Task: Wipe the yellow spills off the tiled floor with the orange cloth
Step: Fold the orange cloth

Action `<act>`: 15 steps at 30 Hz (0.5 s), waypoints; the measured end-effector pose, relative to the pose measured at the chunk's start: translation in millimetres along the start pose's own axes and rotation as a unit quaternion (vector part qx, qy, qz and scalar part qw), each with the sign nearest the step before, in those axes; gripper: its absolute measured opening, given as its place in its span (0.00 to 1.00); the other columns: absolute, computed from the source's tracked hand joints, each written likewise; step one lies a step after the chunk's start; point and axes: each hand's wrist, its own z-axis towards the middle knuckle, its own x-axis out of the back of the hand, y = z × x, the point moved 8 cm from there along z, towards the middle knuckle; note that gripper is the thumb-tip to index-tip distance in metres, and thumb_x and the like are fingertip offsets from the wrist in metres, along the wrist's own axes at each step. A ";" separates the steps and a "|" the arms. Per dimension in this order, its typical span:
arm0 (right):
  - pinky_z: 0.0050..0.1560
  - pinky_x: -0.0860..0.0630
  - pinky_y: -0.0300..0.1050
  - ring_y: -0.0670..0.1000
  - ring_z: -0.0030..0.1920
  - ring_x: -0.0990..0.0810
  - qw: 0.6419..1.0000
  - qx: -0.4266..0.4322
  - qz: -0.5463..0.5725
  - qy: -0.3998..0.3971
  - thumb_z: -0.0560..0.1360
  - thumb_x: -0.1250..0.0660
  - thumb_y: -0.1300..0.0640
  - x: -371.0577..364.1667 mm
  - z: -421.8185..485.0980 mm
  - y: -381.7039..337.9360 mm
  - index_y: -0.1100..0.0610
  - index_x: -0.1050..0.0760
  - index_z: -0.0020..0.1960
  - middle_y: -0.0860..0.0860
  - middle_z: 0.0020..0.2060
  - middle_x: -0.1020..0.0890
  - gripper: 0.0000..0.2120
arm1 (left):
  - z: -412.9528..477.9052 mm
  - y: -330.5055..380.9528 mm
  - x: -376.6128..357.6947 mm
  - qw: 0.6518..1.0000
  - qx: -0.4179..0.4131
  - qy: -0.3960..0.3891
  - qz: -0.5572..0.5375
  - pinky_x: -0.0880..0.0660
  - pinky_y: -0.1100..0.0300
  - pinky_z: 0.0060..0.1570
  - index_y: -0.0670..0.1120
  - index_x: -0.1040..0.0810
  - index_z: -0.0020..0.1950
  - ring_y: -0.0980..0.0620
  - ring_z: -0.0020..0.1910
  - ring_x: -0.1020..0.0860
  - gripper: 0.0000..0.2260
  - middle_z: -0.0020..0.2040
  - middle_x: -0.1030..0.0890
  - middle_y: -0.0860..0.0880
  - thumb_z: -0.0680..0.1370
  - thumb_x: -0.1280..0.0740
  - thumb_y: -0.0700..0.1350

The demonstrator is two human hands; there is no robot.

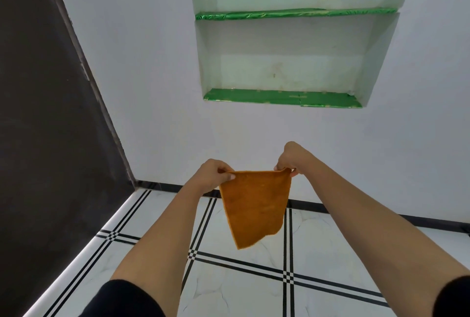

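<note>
An orange cloth [254, 204] hangs in the air in front of me, spread flat, its lower corner pointing down. My left hand [212, 175] pinches its top left corner. My right hand [291, 157] pinches its top right corner, held a little higher. Both arms are stretched forward. Below lies the white tiled floor [330, 243] with black double lines. No yellow spill shows on the visible tiles.
A white wall ahead holds a recessed niche with two green-lined shelves [282, 97]. A dark wall [50, 138] runs along the left, with a lit strip at its base. A black skirting [356, 211] edges the floor at the far wall.
</note>
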 end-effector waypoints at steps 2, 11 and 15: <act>0.54 0.22 0.47 0.55 0.49 0.21 1.000 -0.003 0.004 0.017 0.73 0.31 0.60 3.3 1.4 0.2 0.62 0.30 0.49 0.59 0.50 0.22 0.10 | -1.1 5.3 5.4 0.997 -0.008 0.031 -0.075 0.30 0.61 0.47 0.46 0.20 0.50 0.52 0.49 0.25 0.05 0.47 0.21 0.50 0.77 0.35 0.42; 0.50 0.26 0.43 0.52 0.49 0.23 0.964 0.188 0.183 0.038 0.73 0.32 0.65 24.9 -24.2 -42.3 0.60 0.20 0.52 0.54 0.47 0.20 0.09 | 0.1 43.7 -4.9 0.991 -0.064 -0.052 -0.109 0.25 0.64 0.47 0.48 0.20 0.47 0.52 0.47 0.20 0.07 0.44 0.18 0.49 0.76 0.34 0.36; 0.46 0.22 0.43 0.53 0.48 0.21 0.956 0.208 0.207 -0.003 0.74 0.35 0.68 24.0 -31.3 -53.4 0.56 0.22 0.54 0.55 0.48 0.20 0.12 | 4.8 45.7 12.4 0.983 -0.058 0.081 -0.152 0.25 0.64 0.44 0.49 0.24 0.50 0.49 0.49 0.21 0.11 0.46 0.20 0.49 0.72 0.29 0.37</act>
